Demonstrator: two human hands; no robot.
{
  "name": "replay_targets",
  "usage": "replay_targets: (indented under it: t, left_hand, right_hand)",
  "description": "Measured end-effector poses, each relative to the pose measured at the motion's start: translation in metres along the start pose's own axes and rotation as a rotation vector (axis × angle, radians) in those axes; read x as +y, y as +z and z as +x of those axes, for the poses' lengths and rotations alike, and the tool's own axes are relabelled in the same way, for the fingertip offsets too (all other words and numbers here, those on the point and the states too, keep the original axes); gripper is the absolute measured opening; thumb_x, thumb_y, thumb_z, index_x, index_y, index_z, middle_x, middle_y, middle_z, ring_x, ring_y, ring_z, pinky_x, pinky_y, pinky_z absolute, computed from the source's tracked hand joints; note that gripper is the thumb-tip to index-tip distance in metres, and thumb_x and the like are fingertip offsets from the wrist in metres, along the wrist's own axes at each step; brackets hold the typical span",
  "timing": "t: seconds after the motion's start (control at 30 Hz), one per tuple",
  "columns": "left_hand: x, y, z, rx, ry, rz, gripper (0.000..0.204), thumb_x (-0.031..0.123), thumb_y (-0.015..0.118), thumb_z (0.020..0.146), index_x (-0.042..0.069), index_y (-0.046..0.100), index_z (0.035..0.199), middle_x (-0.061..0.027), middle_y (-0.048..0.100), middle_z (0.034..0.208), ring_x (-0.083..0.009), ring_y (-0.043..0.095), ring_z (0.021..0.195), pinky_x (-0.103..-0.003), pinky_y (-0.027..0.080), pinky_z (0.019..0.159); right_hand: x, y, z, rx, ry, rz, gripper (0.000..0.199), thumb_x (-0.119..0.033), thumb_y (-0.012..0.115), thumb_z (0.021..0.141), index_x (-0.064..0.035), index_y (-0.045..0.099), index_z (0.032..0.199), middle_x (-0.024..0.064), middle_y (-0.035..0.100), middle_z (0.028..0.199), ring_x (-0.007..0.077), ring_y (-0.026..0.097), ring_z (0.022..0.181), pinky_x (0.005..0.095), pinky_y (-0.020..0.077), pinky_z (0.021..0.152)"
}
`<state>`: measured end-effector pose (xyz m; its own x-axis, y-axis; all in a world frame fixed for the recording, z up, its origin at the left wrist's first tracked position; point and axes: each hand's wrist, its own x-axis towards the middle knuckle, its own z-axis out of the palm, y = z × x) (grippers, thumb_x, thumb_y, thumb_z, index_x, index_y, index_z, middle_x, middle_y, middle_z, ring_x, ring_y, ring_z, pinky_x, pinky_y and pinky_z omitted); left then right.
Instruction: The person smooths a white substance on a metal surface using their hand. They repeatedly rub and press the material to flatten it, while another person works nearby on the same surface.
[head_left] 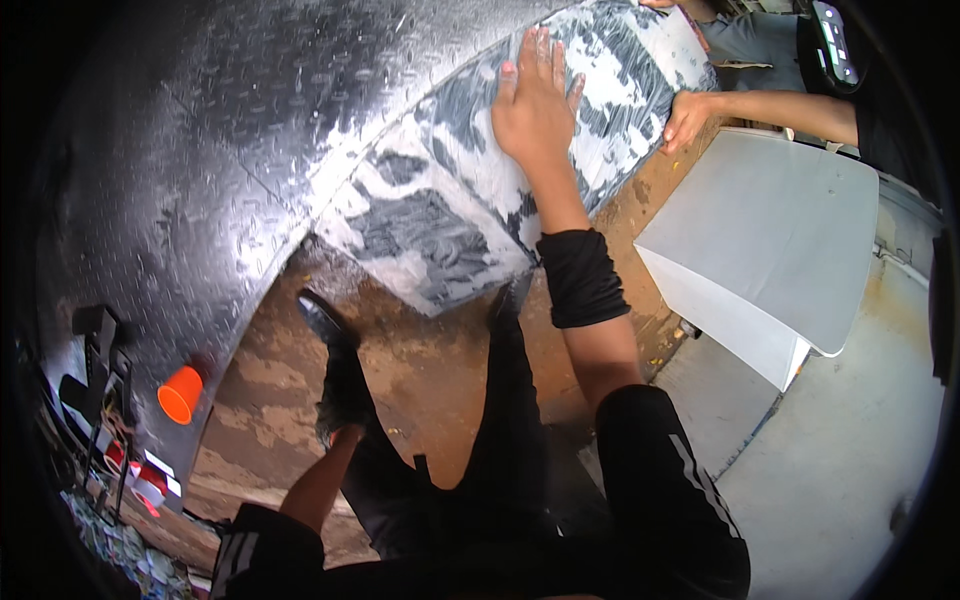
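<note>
My right hand (537, 112) lies flat, palm down, with fingers stretched out, on a long dark panel (430, 245) covered in white smears. White residue shows on its fingertips. The panel leans against or rests by the edge of a metal tread-plate surface (270, 110), and seams cross it. My left hand (342, 415) is down by my left leg; its fingers are too dark and hidden to make out. At the panel's far right end, another person's hand (686, 121) holds its edge.
An orange cup (181, 394) lies tipped on the metal surface at left, near a black stand (98, 345) and red-and-white items (140, 475). A pale grey box-like cabinet (770, 235) stands at right. Brown, wet-looking floor (400, 400) lies under my feet.
</note>
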<state>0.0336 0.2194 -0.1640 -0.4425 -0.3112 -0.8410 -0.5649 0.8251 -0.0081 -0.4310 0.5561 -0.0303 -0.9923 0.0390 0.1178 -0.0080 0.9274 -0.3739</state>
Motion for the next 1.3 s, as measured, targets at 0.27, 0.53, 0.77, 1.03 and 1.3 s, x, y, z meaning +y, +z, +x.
replay_targets:
  t: [0.27, 0.53, 0.77, 1.03, 1.3]
  left_hand:
    - [0.000, 0.004, 0.000, 0.017, -0.025, -0.021, 0.046, 0.033, 0.071, 0.079, 0.009, 0.065, 0.119, -0.0206, 0.069, 0.108, -0.0390, 0.068, 0.100, -0.049, 0.052, 0.090]
    - [-0.006, -0.004, 0.004, 0.044, -0.056, -0.027, 0.048, 0.032, 0.072, 0.078, 0.009, 0.064, 0.119, -0.0202, 0.069, 0.108, -0.0386, 0.068, 0.100, -0.049, 0.052, 0.090]
    - [-0.019, 0.002, -0.007, 0.053, -0.084, -0.043, 0.049, 0.031, 0.073, 0.077, 0.009, 0.063, 0.120, -0.0198, 0.069, 0.107, -0.0382, 0.068, 0.100, -0.048, 0.053, 0.089]
    - [-0.016, 0.008, -0.012, 0.047, -0.102, -0.053, 0.051, 0.031, 0.075, 0.075, 0.010, 0.062, 0.120, -0.0193, 0.069, 0.106, -0.0377, 0.069, 0.100, -0.048, 0.053, 0.089]
    - [-0.009, 0.020, -0.019, 0.034, -0.120, -0.046, 0.053, 0.030, 0.076, 0.074, 0.010, 0.061, 0.121, -0.0189, 0.069, 0.105, -0.0373, 0.069, 0.099, -0.047, 0.053, 0.089]
  right_hand:
    - [-0.023, 0.011, -0.033, 0.049, -0.074, -0.099, 0.059, -0.036, 0.025, 0.105, -0.0046, 0.027, 0.156, 0.0148, 0.025, 0.162, 0.0352, 0.020, 0.151, 0.0600, 0.0054, 0.120]
    - [-0.028, 0.008, -0.080, -0.043, -0.133, -0.146, 0.059, -0.036, 0.025, 0.105, -0.0055, 0.027, 0.156, 0.0146, 0.024, 0.163, 0.0347, 0.021, 0.150, 0.0618, 0.0080, 0.119]
    - [-0.028, 0.007, -0.098, -0.074, -0.070, -0.121, 0.058, -0.037, 0.027, 0.105, -0.0085, 0.030, 0.155, 0.0130, 0.027, 0.162, 0.0326, 0.022, 0.150, 0.0621, 0.0072, 0.119]
    - [-0.007, -0.005, -0.121, -0.183, -0.085, -0.024, 0.056, -0.037, 0.028, 0.105, -0.0121, 0.032, 0.155, 0.0104, 0.032, 0.160, 0.0313, 0.023, 0.150, 0.0598, 0.0040, 0.120]
    - [0.018, -0.034, -0.126, -0.331, -0.145, -0.138, 0.051, -0.032, 0.030, 0.105, -0.0148, 0.035, 0.154, 0.0079, 0.034, 0.160, 0.0297, 0.027, 0.149, 0.0646, 0.0079, 0.118]
